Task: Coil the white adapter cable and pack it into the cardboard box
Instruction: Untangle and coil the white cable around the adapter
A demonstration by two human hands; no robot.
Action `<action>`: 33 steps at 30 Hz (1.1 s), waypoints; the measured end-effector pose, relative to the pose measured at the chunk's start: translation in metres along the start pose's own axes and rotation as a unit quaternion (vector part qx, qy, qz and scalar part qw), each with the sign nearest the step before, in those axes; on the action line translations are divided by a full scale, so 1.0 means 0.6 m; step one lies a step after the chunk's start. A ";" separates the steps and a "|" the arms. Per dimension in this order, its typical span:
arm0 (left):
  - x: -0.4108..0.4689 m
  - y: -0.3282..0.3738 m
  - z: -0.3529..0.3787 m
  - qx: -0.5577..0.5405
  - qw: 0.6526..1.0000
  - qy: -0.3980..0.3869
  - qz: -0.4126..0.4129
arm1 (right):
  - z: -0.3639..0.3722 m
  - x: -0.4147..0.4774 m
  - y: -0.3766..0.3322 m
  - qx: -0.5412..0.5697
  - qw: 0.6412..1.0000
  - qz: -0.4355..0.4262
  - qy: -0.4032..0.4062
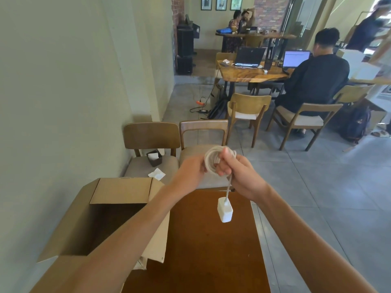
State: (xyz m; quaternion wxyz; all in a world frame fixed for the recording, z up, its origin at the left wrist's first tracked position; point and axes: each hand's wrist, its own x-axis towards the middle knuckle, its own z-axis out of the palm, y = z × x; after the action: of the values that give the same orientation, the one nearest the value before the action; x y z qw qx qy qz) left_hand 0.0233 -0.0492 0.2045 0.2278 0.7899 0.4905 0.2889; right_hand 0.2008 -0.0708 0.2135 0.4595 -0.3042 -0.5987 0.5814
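Observation:
The white adapter cable (211,158) is wound into a small coil held up in the air above the far edge of the brown table (211,246). My left hand (190,169) grips the coil's left side and my right hand (237,170) grips its right side, thumb over the loops. A short length of cable hangs down from my right hand to the white adapter block (225,210), which dangles above the table. The open cardboard box (118,193) stands on the table to the left, flaps up, under my left forearm; its inside is dark.
Two wooden chairs (152,138) stand beyond the table, one with a small dark holder (154,158) and a white paper (157,174). A wall runs along the left. Further back a person sits at a table with laptops; tiled floor lies to the right.

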 end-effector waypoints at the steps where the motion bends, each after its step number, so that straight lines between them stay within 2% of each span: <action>1: -0.003 0.005 0.006 -0.014 1.000 -0.001 -0.018 | 0.002 0.003 0.000 0.007 1.000 -0.019 0.013; 5: -0.006 0.025 0.010 -0.097 0.993 0.003 -0.072 | 0.008 0.008 0.004 -0.047 0.993 -0.082 0.070; 7: -0.007 0.028 0.009 -0.149 0.984 0.005 -0.093 | 0.009 0.008 0.005 -0.084 0.989 -0.072 0.101; 10: -0.007 0.027 0.006 -0.221 0.967 0.014 -0.125 | 0.013 0.009 0.008 -0.199 0.971 -0.059 0.116; 14: 0.001 0.022 0.007 -0.340 0.923 0.016 -0.179 | 0.027 0.011 0.016 -0.319 0.933 -0.077 0.146; 17: -0.001 0.018 0.008 -0.392 0.897 0.023 -0.203 | 0.034 0.017 0.018 -0.349 0.921 -0.082 0.153; 21: -0.005 0.016 0.007 -0.407 0.890 -0.004 -0.207 | 0.037 0.027 0.012 -0.232 0.947 -0.059 0.215; 24: -0.004 0.015 -0.007 -0.380 0.904 -0.082 -0.176 | 0.033 0.029 0.009 -0.141 0.962 -0.040 0.232; 27: -0.004 0.021 -0.025 -0.396 0.890 -0.166 -0.151 | 0.030 0.031 0.005 -0.078 0.974 -0.022 0.210; 30: -0.003 0.027 -0.043 -0.427 0.869 -0.216 -0.123 | 0.026 0.032 -0.002 -0.021 0.988 -0.006 0.155; 32: -0.003 0.029 -0.056 -0.410 0.879 -0.227 -0.090 | 0.019 0.034 -0.009 -0.003 0.992 0.017 0.123; 33: -0.005 0.029 -0.060 -0.387 0.894 -0.211 -0.076 | 0.017 0.036 -0.013 -0.011 0.993 0.026 0.112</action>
State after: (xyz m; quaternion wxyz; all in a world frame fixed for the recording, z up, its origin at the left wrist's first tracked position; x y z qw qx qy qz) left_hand 0.0094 -0.0562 0.2413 0.6348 0.6421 0.3392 0.2639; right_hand 0.1844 -0.0569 0.2263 0.5046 -0.3882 -0.5419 0.5487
